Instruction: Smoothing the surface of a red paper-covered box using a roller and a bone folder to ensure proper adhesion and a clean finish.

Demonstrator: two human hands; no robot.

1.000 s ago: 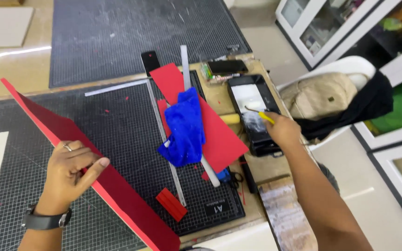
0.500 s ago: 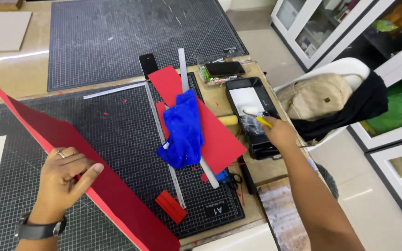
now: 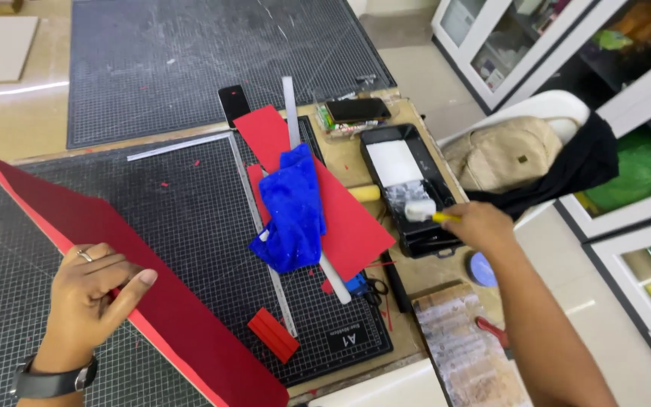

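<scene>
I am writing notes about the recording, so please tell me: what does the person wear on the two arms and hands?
The left hand wears a thin ring on one finger, and a dark wristwatch with a black strap sits on that wrist. The right hand shows no ring or watch. Both forearms are bare, with no sleeves or gloves in view.

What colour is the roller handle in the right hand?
Yellow; the roller head is white. Head view shows it, in the right hand.
</scene>
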